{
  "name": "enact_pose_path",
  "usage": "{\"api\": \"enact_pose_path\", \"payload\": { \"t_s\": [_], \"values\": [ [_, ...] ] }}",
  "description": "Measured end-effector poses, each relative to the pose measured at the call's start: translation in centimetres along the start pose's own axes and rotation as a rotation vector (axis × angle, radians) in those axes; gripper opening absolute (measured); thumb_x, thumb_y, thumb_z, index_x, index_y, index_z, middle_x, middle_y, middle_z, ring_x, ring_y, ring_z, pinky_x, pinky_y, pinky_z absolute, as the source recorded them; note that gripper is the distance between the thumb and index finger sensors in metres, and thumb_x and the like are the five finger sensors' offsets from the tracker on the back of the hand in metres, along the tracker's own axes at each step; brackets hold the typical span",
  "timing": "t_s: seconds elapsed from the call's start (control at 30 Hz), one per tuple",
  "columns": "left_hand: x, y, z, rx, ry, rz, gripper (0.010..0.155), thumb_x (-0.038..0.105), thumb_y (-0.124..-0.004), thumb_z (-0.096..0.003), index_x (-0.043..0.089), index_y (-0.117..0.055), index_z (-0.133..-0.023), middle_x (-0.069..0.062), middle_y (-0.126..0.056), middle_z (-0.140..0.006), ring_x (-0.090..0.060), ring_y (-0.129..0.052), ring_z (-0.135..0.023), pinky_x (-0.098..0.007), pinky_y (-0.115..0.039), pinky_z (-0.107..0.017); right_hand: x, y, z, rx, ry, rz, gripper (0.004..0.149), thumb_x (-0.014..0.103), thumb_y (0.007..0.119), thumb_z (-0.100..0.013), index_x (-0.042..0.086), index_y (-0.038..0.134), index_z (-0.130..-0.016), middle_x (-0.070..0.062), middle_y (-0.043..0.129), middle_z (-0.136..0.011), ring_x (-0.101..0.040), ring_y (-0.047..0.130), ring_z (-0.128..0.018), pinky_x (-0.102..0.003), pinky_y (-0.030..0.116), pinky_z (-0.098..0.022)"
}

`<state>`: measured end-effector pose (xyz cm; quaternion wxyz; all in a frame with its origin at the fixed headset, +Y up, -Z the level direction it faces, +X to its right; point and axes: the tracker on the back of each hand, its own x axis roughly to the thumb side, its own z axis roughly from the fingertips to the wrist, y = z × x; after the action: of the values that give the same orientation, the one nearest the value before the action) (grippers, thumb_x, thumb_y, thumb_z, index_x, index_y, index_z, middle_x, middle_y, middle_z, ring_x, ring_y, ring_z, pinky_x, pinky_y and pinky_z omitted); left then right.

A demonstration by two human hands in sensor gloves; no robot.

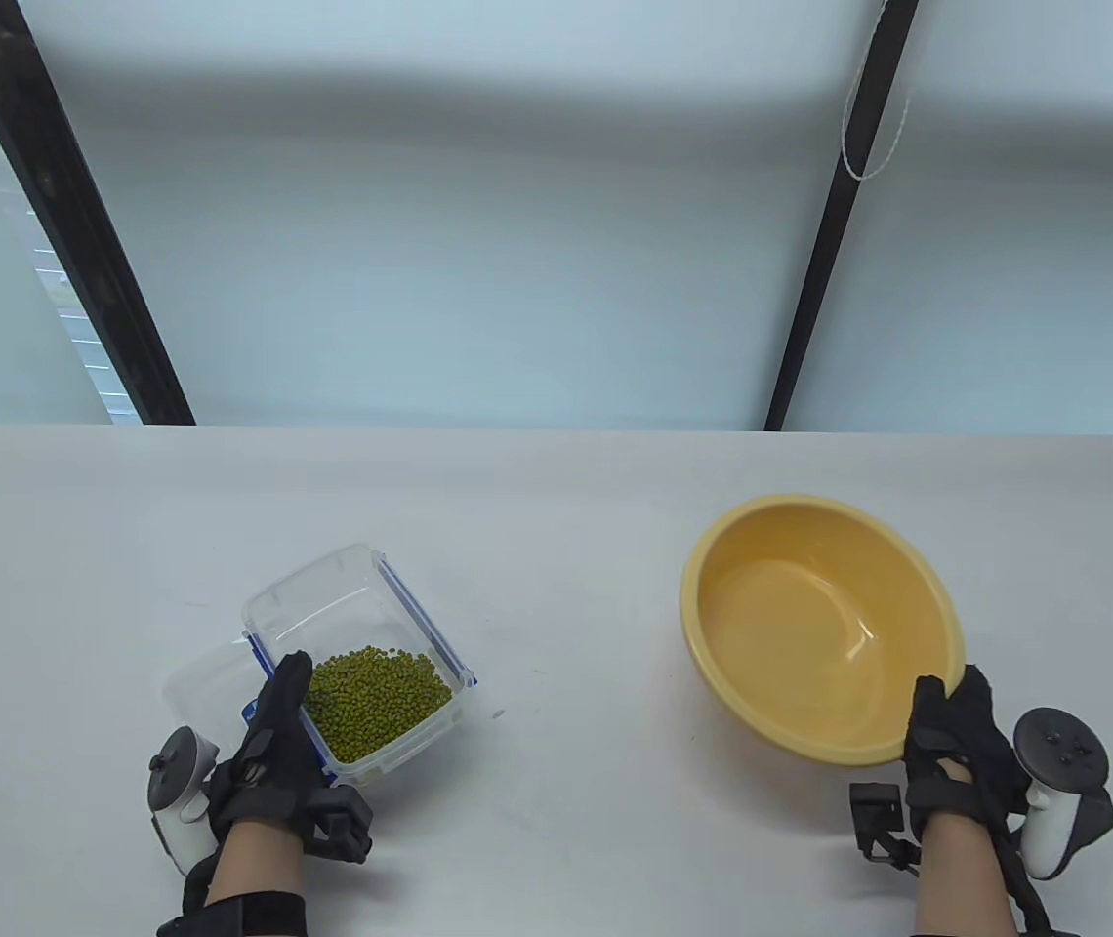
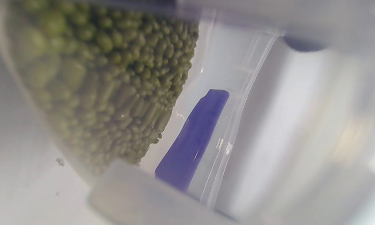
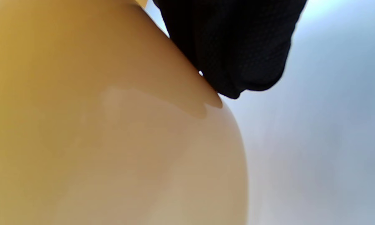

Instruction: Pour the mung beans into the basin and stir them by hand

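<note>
A clear plastic box with blue clips holds green mung beans, heaped at its near end; the box looks tilted toward me. My left hand grips its near left wall, thumb over the rim. The left wrist view shows the mung beans through the clear wall and a blue clip. An empty yellow basin stands at the right. My right hand grips its near right rim, thumb inside. In the right wrist view black gloved fingers lie against the basin wall.
The box's clear lid lies under or just left of the box. The grey table ends at a far edge, with two dark slanted posts behind it. A tiny speck lies right of the box.
</note>
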<state>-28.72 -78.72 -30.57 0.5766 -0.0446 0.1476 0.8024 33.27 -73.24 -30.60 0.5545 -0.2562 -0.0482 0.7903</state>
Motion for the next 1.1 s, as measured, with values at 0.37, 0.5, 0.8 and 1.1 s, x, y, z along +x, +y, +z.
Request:
{"api": "enact_pose_path", "payload": {
  "t_s": [0.37, 0.5, 0.8, 1.1],
  "values": [
    [0.3, 0.7, 0.3, 0.021, -0.018, 0.034, 0.105, 0.078, -0.063, -0.0553, 0.008, -0.007, -0.111, -0.024, -0.058, -0.108, -0.042, -0.085, -0.083, -0.049, -0.08, -0.059, 1.2, 7.9, 2.5, 0.315, -0.139, 0.26, 0.069, 0.043, 0.067, -0.051, 0.008, 0.039, -0.103, -0.013, 0.079, -0.091, -0.037, 0.097, -0.072, -0.042, 0.088, -0.052],
    [0.3, 0.7, 0.3, 0.026, -0.016, 0.034, 0.105, 0.078, -0.063, -0.0554, 0.008, -0.007, -0.111, -0.024, -0.058, -0.108, -0.042, -0.084, -0.083, -0.049, -0.08, -0.058, 0.4, 9.3, 2.6, 0.38, -0.126, 0.303, 0.069, 0.044, 0.065, -0.051, 0.009, 0.038, -0.104, -0.012, 0.079, -0.092, -0.035, 0.097, -0.074, -0.041, 0.088, -0.053],
    [2.6, -1.2, 0.4, -0.018, -0.101, -0.096, 0.105, 0.079, -0.063, -0.0568, 0.009, -0.006, -0.11, -0.024, -0.056, -0.108, -0.042, -0.083, -0.083, -0.049, -0.079, -0.059, 0.2, 9.2, 2.2, 0.396, -0.107, 0.248, 0.081, 0.062, 0.062, -0.05, 0.011, 0.032, -0.106, -0.013, 0.067, -0.102, -0.033, 0.091, -0.082, -0.043, 0.081, -0.059],
    [7.1, -8.4, 2.4, -0.061, -0.416, -0.56, 0.103, 0.077, -0.064, -0.0585, 0.009, -0.006, -0.111, -0.026, -0.055, -0.109, -0.046, -0.08, -0.084, -0.052, -0.077, -0.059, 0.3, 8.9, 2.0, 0.379, -0.099, 0.231, 0.082, 0.063, 0.06, -0.051, 0.014, 0.029, -0.107, -0.013, 0.058, -0.106, -0.035, 0.082, -0.09, -0.046, 0.075, -0.065]
  ]
}}
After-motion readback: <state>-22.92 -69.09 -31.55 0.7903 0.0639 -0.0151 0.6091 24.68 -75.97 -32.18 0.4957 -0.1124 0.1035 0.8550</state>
